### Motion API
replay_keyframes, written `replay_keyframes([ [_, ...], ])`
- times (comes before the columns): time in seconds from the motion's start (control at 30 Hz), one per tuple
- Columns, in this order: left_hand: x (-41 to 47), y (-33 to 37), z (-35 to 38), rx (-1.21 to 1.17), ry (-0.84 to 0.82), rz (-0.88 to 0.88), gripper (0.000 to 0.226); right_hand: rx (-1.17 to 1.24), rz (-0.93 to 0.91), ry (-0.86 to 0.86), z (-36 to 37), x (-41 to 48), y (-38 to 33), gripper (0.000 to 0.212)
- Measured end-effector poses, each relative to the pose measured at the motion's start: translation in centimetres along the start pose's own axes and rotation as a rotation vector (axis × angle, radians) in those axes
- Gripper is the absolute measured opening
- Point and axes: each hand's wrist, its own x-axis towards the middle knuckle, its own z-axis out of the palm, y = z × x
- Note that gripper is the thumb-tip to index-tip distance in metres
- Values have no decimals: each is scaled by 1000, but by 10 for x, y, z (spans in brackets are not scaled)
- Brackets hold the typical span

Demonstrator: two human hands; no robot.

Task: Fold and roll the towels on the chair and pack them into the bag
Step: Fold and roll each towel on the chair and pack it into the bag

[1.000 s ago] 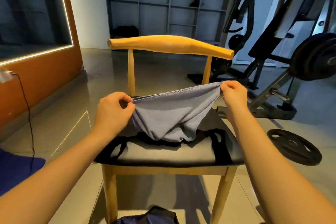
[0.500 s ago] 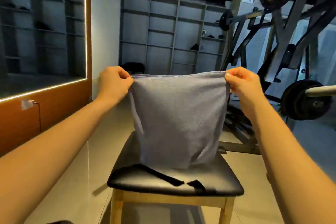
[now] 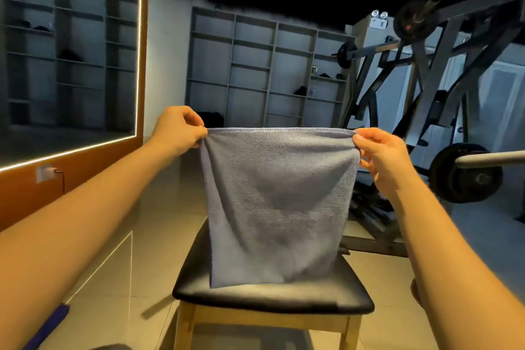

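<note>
**Head view: grey towel held up by two corners over the chair**

Head camera looks forward and down along both bare forearms. Left hand (image 3: 177, 128) pinches the top left corner of the grey towel (image 3: 277, 204), fingers closed on the hem. Right hand (image 3: 382, 156) pinches the top right corner, thumb and fingers closed on the cloth. Top edge runs taut and level between the two hands. Towel hangs flat and unfolded, a few soft vertical creases. Its bottom edge hangs in front of the black seat of the wooden chair (image 3: 272, 297); contact with the cushion cannot be told. Chair back hidden behind the cloth. Behind: grey shelving (image 3: 264, 65) against the far wall, weight machine (image 3: 426, 79) with plates to the right, mirror (image 3: 68, 48) with lit edge to the left. Tiled floor.
</note>
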Motion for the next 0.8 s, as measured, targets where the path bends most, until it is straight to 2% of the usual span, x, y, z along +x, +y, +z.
replay_keyframes([
  [0.13,5,-3,-7,-115,-239,-122,12,65,66,-130,-14,-3,2,23],
  [0.23,11,-8,-2,-312,-305,-230,19,235,102,-209,-17,-5,5,23],
  [0.3,12,-8,7,-415,-333,-280,18,320,167,-193,-16,-2,12,18],
  [0.4,20,-18,30,-470,-318,-357,16,330,229,-64,-13,14,36,16],
  [0.47,29,-32,52,-417,-275,-399,11,224,267,60,-8,28,60,9],
  [0.53,38,-55,79,-289,-247,-429,20,34,318,140,-1,41,91,10],
  [0.6,40,-86,109,-94,-268,-405,13,-158,368,147,5,52,129,15],
  [0.67,39,-123,140,98,-291,-382,10,-311,398,143,12,61,171,8],
  [0.8,27,-183,197,337,-281,-374,13,-405,491,158,30,75,252,12],
])
